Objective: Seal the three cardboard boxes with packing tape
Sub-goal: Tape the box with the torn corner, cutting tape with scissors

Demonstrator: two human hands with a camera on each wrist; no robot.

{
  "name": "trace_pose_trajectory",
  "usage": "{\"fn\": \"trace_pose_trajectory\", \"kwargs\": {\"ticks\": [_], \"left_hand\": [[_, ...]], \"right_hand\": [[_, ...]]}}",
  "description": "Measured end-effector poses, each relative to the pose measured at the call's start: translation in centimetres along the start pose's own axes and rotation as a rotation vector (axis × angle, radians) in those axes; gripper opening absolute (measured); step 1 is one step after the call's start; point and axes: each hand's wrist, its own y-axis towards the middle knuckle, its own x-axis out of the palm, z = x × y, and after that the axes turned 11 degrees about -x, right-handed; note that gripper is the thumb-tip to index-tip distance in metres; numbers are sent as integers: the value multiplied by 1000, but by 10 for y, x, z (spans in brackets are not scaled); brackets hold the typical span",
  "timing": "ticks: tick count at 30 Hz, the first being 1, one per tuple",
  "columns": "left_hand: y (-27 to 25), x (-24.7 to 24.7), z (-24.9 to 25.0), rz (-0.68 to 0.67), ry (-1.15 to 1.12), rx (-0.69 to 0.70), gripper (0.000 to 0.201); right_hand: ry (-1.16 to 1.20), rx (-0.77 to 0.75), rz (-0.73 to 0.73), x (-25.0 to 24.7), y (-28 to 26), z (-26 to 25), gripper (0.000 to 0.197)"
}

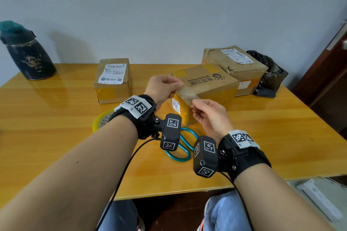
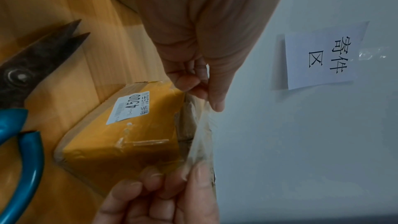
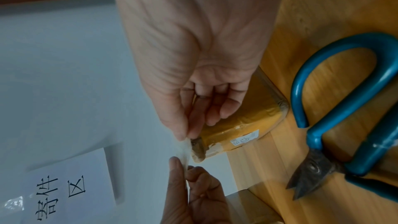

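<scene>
Hands (image 1: 163, 88) (image 1: 210, 116) pinch tape strip (image 1: 187, 95) taut.

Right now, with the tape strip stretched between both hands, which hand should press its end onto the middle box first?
Left hand, probably: its end of the tape strip sits over the middle box top; the right hand is off its near face.

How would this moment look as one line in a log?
left hand: pinches tape strip | right hand: pinches other end | box: beneath | scissors: on table

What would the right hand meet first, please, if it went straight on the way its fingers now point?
Probably the middle cardboard box: the right hand, pinching the tape strip, points at its near yellow-taped corner. Depth is unclear, so the left hand might come first.
</scene>
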Motion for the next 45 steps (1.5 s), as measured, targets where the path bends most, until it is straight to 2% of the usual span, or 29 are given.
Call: {"fn": "trace_pose_trajectory", "kwargs": {"ticks": [14, 24, 34, 40, 45], "left_hand": [[3, 5, -2, 6, 1, 28, 11], [0, 6, 5, -65, -42, 45, 12], [3, 10, 3, 1, 53, 98, 17], [1, 11, 7, -26, 30, 103, 16], [2, 9, 3, -27, 40, 86, 17]], "right_hand": [[13, 14, -8, -7, 0, 5, 10], [72, 6, -34, -11, -1, 8, 9], [58, 35, -1, -12, -1, 8, 7], [140, 57, -9, -13, 0, 8, 12], [89, 73, 7, -14, 1, 10, 9]]}}
